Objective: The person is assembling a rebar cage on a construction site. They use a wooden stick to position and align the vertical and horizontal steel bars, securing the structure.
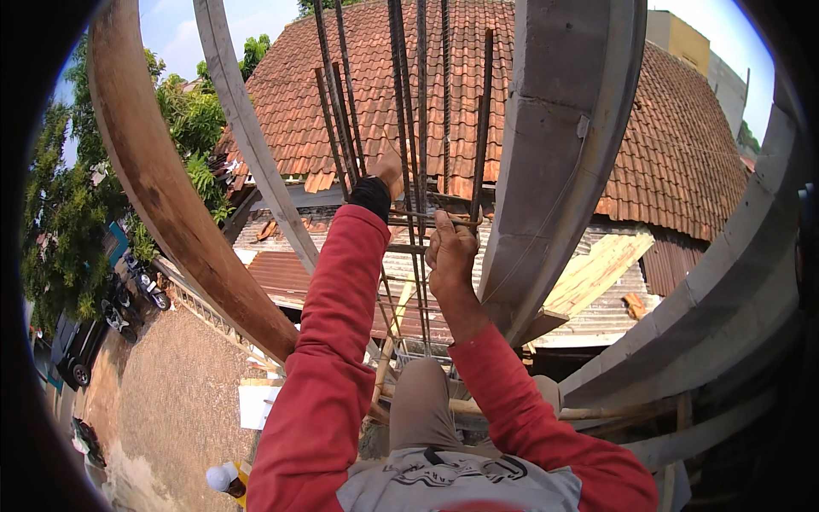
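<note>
Both hands are apart, 2 in view. The right hand (452, 245), just off centre toward 3 o'clock, is curled on a thin horizontal rod (466, 223) crossing vertical steel bars (485, 94), which rise toward 12 o'clock. The left hand (392, 171), near 12 o'clock, is partly behind the bars; its grip cannot be determined. Risks: a slipping rod could pinch fingers against a bar; an exposed bar end could snag a red sleeve (337, 282); anything dropped could endanger the person in a white cap (223, 476), below at 7 o'clock.
</note>
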### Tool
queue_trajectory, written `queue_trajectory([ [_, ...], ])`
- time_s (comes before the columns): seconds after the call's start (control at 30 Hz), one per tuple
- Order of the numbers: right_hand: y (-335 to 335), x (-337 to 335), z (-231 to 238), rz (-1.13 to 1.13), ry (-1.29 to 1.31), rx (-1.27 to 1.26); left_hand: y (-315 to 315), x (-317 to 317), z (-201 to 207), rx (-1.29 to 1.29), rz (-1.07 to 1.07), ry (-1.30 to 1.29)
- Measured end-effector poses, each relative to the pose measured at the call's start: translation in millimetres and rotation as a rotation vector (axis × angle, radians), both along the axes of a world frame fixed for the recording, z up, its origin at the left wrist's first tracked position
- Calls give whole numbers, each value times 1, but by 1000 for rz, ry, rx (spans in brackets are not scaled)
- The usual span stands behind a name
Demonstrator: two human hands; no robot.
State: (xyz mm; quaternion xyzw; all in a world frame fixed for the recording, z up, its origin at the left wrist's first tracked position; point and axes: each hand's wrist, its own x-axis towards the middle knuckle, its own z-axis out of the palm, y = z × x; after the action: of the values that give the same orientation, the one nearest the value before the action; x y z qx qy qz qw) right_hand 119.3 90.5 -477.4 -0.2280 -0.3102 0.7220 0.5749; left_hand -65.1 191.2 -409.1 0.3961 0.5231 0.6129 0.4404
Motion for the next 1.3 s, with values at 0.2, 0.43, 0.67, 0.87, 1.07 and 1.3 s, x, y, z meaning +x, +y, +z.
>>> queue_trajectory([
  [0.2,1,1,-3,4,1,19,3,-5,-18,1,-173,-106],
  [0.43,1,-2,-1,-13,-79,-12,1,-2,-11,-35,-255,-114],
  [0.67,-1,-1,3,-27,-219,9,9,0,-14,-42,-315,-118],
  [0.87,1,-5,-5,-3,-188,33,5,-1,-10,-63,-383,-123],
  [1.07,2,-4,-7,9,-130,48,3,-6,-16,-84,-449,-161],
  [1.3,-9,2,-12,46,-168,-51,-4,4,-22,-35,-476,-242],
])
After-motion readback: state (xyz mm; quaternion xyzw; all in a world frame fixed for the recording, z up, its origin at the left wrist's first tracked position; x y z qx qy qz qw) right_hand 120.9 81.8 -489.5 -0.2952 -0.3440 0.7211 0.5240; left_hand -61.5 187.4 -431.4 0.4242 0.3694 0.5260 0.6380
